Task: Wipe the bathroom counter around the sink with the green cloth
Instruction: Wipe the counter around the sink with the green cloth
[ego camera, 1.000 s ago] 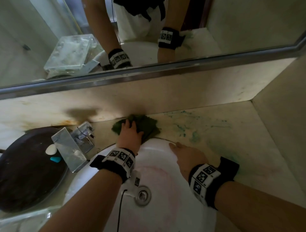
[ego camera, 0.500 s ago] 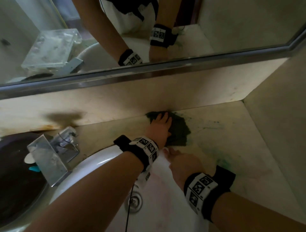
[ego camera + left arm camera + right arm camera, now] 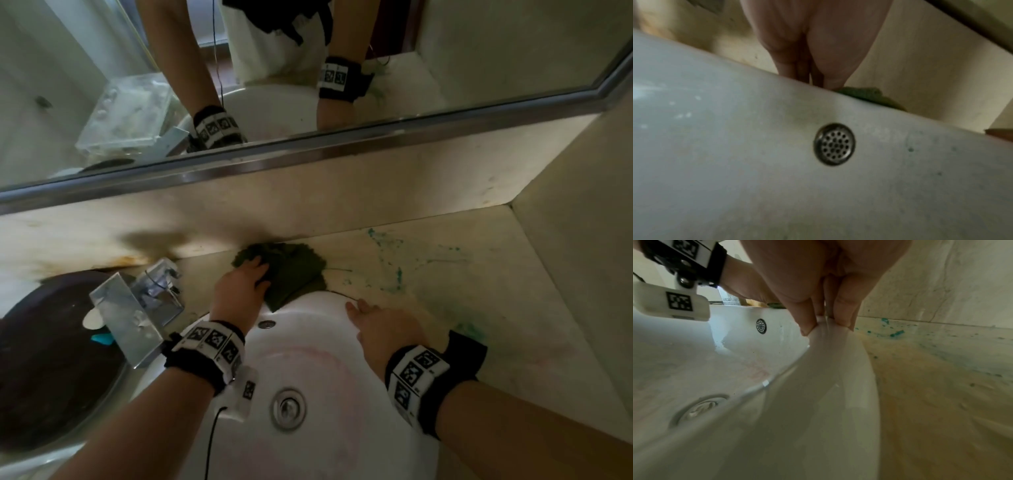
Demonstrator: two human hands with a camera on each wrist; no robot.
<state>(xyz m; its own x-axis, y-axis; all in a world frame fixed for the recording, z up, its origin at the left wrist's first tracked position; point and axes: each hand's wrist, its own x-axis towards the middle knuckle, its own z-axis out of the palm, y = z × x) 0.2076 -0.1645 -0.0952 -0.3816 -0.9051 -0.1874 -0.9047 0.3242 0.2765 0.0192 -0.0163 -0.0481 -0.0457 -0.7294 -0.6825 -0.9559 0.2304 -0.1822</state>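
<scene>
The green cloth (image 3: 291,270) lies crumpled on the beige counter (image 3: 479,291) behind the white sink (image 3: 308,359), against the backsplash. My left hand (image 3: 245,286) presses flat on the cloth's left part; a green strip of cloth (image 3: 871,95) shows past the sink rim in the left wrist view. My right hand (image 3: 380,325) rests with straight fingers (image 3: 807,316) on the sink's right rim, holding nothing. Teal smears (image 3: 394,277) mark the counter right of the cloth.
A chrome faucet (image 3: 137,308) stands left of the sink, beside a dark round tray (image 3: 44,359). A mirror (image 3: 308,85) with a metal frame runs above the backsplash. A side wall (image 3: 582,257) closes the counter on the right.
My left hand has slid the cloth back leftward along the backsplash, after it swept right half a second ago. The right hand has stayed on the sink rim.
</scene>
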